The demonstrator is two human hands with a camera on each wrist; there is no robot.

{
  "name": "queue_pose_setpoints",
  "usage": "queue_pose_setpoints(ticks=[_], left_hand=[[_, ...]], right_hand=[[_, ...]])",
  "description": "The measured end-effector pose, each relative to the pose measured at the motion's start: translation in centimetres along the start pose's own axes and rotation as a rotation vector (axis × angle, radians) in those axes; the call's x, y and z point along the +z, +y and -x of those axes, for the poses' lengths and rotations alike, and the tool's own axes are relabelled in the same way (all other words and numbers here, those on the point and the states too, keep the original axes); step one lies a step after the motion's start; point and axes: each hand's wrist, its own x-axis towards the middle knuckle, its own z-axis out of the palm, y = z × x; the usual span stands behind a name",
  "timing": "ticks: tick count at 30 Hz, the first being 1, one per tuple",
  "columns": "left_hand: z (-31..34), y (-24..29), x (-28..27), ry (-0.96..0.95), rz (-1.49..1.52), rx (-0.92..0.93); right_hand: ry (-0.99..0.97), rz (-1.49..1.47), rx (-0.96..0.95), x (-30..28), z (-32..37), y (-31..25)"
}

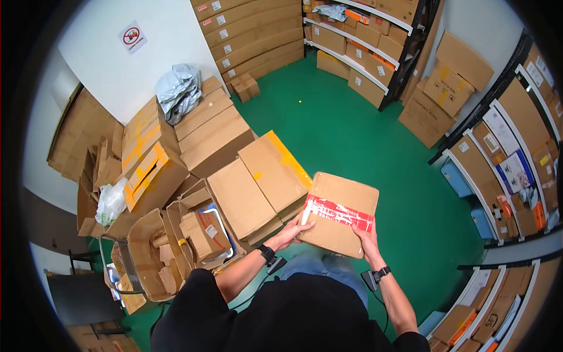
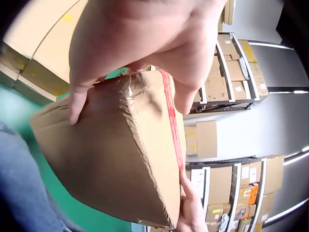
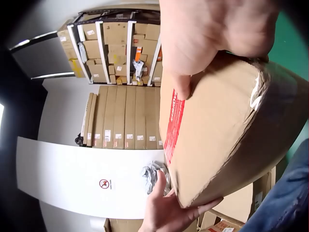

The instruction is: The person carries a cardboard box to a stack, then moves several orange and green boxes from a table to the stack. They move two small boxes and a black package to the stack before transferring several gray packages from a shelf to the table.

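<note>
A brown cardboard box [image 1: 337, 239] with a band of red printed tape [image 1: 337, 212] across its top face is held in front of the body in the head view. At its left side my left hand [image 1: 288, 233] grips it, thumb on the top face. My right hand [image 1: 368, 239] grips the opposite side, its thumb lying near the red tape. In the left wrist view the left hand [image 2: 145, 43] spans one end of the box [image 2: 106, 150], fingers on the underside. The right wrist view shows the right hand [image 3: 217, 43] clasping the other end, where clear tape wraps a creased edge.
Large closed cartons [image 1: 243, 185] stand at the left, beside an open carton [image 1: 153, 252] of cardboard scraps and another holding a small box [image 1: 205, 234]. Stocked shelves [image 1: 495, 170] line the right and back. Green floor [image 1: 352, 129] runs between them.
</note>
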Motion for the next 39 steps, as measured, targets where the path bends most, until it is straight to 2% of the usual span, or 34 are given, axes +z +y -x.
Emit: queue_pose_setpoints(ticks=[3,5,7,10,12,15,18,23,29,31,33,35,37,38,39], left_hand=[[-3.2,5.4,1.7,0.015,0.189,0.058],[-5.3,6.9,1.6,0.084,0.227,0.045],[-7.8,9.0,1.6,0.083,0.321,0.028],[-13.6,11.8,0.7,0.090,0.399,-0.020],[-18.8,14.8,-0.1,0.125,0.417,-0.059],[-25.5,17.5,-2.7,0.190,0.438,-0.017],[-31.4,22.6,-5.3,0.211,0.522,-0.017],[-37.4,30.4,-9.7,0.289,0.687,-0.014],[-43.2,38.1,-17.1,0.440,0.721,-0.031],[-46.1,40.9,-19.8,0.491,0.743,-0.029],[-49.7,43.7,-22.9,0.516,0.781,-0.043],[-52.3,47.6,-26.7,0.507,0.835,0.002],[-54.4,51.8,-30.1,0.562,0.847,-0.011],[-56.2,53.9,-32.0,0.602,0.839,0.025],[-58.2,55.9,-33.6,0.632,0.838,0.067]], right_hand=[[-0.077,0.111,-0.050,-1.1,-7.1,-5.7],[-0.157,0.325,-0.165,-0.5,-10.8,-9.3],[-0.246,0.514,-0.300,-1.1,-16.9,-9.3],[-0.301,0.629,-0.337,-1.1,-25.6,-10.0],[-0.375,0.391,-0.033,-1.4,-32.7,-11.3],[-0.448,0.366,-0.003,-0.4,-41.1,-12.5],[-0.478,0.415,0.079,2.1,-49.9,-16.0],[-0.610,0.465,0.081,8.0,-62.8,-20.4],[-0.766,0.499,0.100,15.9,-77.0,-22.0],[-0.793,0.499,0.095,18.0,-83.5,-20.1],[-0.854,0.565,-0.040,20.6,-89.8,-19.0],[-0.874,0.531,-0.013,24.4,-95.6,-19.9],[-0.909,0.580,-0.129,29.3,-100.3,-21.3],[-0.948,0.540,-0.015,32.1,-103.5,-23.7],[-0.969,0.606,-0.036,34.0,-107.3,-24.2]])
